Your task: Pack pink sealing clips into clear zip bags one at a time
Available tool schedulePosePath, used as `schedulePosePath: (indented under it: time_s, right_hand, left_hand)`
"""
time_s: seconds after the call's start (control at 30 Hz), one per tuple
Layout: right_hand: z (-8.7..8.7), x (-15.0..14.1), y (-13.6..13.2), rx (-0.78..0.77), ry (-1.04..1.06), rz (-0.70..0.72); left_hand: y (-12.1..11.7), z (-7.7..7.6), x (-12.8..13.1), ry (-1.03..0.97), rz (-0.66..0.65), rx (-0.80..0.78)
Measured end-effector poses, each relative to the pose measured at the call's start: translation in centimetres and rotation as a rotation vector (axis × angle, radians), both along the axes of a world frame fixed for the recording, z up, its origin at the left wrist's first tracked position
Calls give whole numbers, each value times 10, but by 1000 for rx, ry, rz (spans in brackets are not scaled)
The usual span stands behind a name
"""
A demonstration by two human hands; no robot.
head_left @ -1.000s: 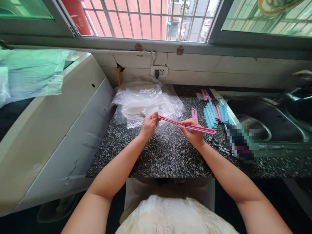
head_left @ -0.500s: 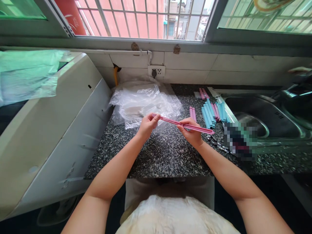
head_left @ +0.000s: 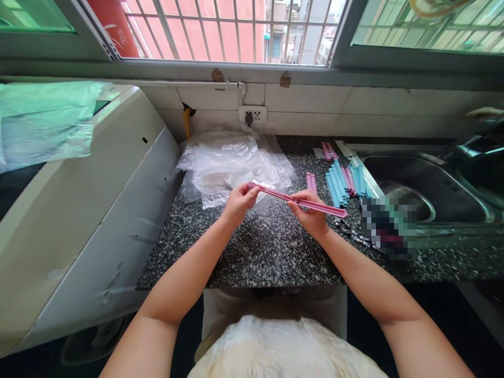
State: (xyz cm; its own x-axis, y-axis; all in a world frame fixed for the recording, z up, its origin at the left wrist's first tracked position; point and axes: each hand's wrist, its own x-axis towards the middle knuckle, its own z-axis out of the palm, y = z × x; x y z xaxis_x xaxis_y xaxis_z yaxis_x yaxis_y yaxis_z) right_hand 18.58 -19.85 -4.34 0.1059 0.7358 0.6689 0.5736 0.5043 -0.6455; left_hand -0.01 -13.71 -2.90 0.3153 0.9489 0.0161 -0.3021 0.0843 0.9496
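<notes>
A long, thin pink bag clip (head_left: 275, 194) is held slantwise above the counter, its two strips slightly apart along the middle. My left hand (head_left: 239, 205) pinches its left end between thumb and fingers. Further along, my right hand (head_left: 310, 216) is closed around the right half, and the far end sticks out past the fingers. Behind my hands lies a heap of clear plastic bags (head_left: 232, 160). To the right rest several blue bag clips (head_left: 335, 184), and two short-looking pink bag clips (head_left: 311, 184) lie closer to my right hand.
The speckled stone counter (head_left: 260, 257) ends in front of my body. A steel sink (head_left: 444, 184) is set in at the right, with a blurred-out dark object (head_left: 388, 228) by its near corner. A white appliance (head_left: 118, 210) stands at the left. A wall socket (head_left: 252, 114) sits behind.
The pink clip has shifted very slightly to the right, and its left end shows a little differently at my left fingertips. Both hands keep their grip; the rest is unchanged.
</notes>
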Motion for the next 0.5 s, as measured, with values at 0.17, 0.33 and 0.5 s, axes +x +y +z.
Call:
schedulePosePath:
  time_s: [0.17,0.33,0.5]
  right_hand:
    - [-1,1,0,-2,-11,-13]
    - [-1,1,0,27,-26,-19]
    - [-1,1,0,30,-21,-33]
  left_hand:
    - [-1,2,0,-20,-15,-3]
    - [0,1,0,-14,-27,-7]
    - [0,-1,1,24,-14,-6]
